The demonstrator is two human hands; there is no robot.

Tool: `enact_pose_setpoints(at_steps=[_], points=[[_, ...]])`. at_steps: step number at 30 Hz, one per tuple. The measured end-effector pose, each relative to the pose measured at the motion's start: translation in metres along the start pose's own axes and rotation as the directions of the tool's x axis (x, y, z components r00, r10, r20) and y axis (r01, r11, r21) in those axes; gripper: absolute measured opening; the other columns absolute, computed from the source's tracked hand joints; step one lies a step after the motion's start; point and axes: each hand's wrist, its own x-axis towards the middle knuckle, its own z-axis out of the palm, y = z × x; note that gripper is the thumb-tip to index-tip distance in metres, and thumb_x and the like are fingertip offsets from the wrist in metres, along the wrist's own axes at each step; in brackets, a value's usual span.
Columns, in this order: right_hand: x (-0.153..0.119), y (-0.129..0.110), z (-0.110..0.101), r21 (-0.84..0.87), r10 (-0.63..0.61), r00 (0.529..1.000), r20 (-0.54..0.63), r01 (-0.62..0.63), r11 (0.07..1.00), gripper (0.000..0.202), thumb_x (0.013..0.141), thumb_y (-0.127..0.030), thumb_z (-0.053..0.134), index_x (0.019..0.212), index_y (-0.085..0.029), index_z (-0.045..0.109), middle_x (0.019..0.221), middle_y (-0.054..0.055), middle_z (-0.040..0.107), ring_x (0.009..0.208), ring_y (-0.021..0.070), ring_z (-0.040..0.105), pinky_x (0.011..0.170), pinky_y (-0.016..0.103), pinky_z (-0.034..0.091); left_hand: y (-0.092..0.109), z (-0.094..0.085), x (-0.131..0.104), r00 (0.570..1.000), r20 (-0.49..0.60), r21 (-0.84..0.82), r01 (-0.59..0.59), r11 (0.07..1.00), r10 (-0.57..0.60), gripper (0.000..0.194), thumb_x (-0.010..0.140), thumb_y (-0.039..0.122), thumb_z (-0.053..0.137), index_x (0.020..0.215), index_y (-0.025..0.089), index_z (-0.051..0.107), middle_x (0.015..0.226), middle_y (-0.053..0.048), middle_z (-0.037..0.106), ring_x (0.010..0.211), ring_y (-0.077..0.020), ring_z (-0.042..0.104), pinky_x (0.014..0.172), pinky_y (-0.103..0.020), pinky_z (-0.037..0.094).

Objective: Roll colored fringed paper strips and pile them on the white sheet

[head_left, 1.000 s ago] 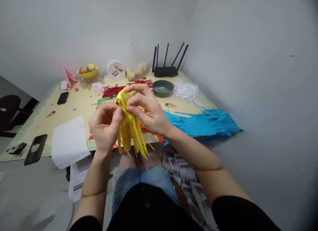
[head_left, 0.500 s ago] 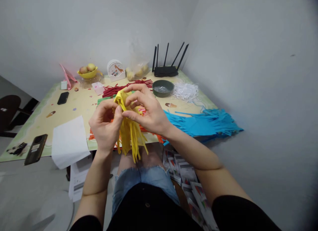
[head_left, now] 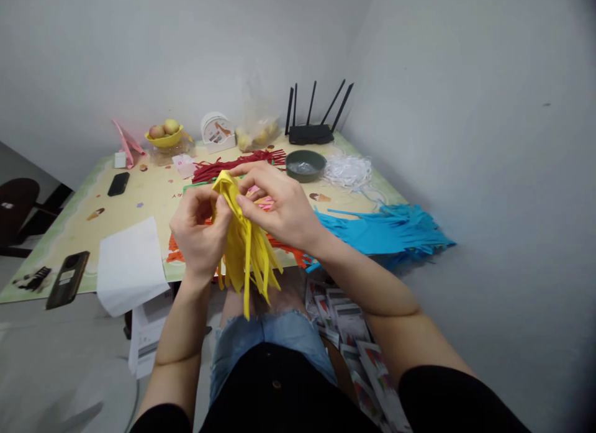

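Observation:
A yellow fringed piece [head_left: 241, 253] hangs between my hands over the table's near edge, its top folded and its strips dangling. My left hand [head_left: 200, 225] pinches it near the top. My right hand [head_left: 279, 203] grips its other side, thumb and fingers on the folded upper part. Behind and below lie orange fringe [head_left: 176, 251], a dark red fringed bundle [head_left: 233, 166] and bits of pink and green, partly hidden by my hands. Blue fringed material [head_left: 386, 231] spreads at the right table edge.
A green bowl [head_left: 305, 166], white shredded strands [head_left: 348, 171] and a black router [head_left: 311, 133] stand at the back right. Fruit in a yellow bowl [head_left: 165, 138] is back left. White sheet [head_left: 133, 262] and two phones [head_left: 118, 184] [head_left: 67, 279] lie left. Packets [head_left: 354, 333] sit below.
My right hand has shifted slightly right and its fingers have closed in on the yellow piece. The yellow strips have swung and spread a little to the right and lower.

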Motion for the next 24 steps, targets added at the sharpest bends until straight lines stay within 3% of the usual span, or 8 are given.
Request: enact_pose_setpoints(at_steps=[4,8,15,20,24], points=[[0.003,0.0,0.001,-0.118,-0.028,0.999,0.036,0.032,0.992,0.009,0.096,-0.025,0.052,0.093,-0.019,0.059,0.104,0.009,0.069,0.104,0.0221,0.064,0.088,0.036,0.052,-0.002,0.001,0.0,0.999,0.034,-0.047,0.011,0.999,-0.009,0.018,0.091,0.027,0.066,0.1,0.022,0.052,0.088,0.002,0.065,0.073,-0.0095,0.068,0.066,-0.021,0.055],[0.006,-0.001,0.0,-0.236,-0.085,0.993,0.077,0.101,0.967,0.009,0.095,-0.021,0.053,0.096,-0.018,0.061,0.108,0.01,0.069,0.104,0.0231,0.063,0.092,0.037,0.049,-0.002,-0.001,0.003,0.994,0.111,-0.074,0.031,0.997,-0.023,0.026,0.092,0.034,0.066,0.11,0.024,0.05,0.095,0.0,0.065,0.083,-0.0127,0.071,0.071,-0.023,0.057],[0.01,-0.001,-0.007,-0.218,-0.031,0.989,0.145,0.062,0.974,0.01,0.096,-0.021,0.052,0.097,-0.017,0.061,0.095,0.006,0.069,0.086,0.0173,0.061,0.08,0.029,0.048,-0.003,-0.006,0.01,0.984,0.172,-0.039,0.047,0.998,-0.04,0.028,0.093,0.031,0.065,0.119,0.023,0.06,0.104,-0.005,0.071,0.086,-0.0145,0.072,0.072,-0.023,0.06],[0.015,-0.004,-0.016,-0.21,-0.001,0.978,0.207,0.045,0.977,0.009,0.096,-0.022,0.052,0.096,-0.019,0.06,0.088,0.003,0.068,0.078,0.0138,0.059,0.073,0.025,0.044,-0.002,-0.011,0.016,0.978,0.203,0.058,0.026,0.998,-0.037,0.021,0.091,0.022,0.063,0.112,0.022,0.068,0.101,-0.004,0.073,0.076,-0.0122,0.071,0.07,-0.023,0.06],[0.023,-0.007,-0.027,-0.251,0.006,0.97,0.243,0.057,0.966,0.009,0.095,-0.022,0.051,0.095,-0.018,0.06,0.081,0.0,0.065,0.072,0.0126,0.056,0.069,0.025,0.041,-0.001,-0.016,0.021,0.975,0.224,0.11,-0.013,0.994,-0.012,0.018,0.089,0.019,0.063,0.104,0.022,0.072,0.107,-0.005,0.072,0.081,-0.0121,0.07,0.067,-0.02,0.059]])
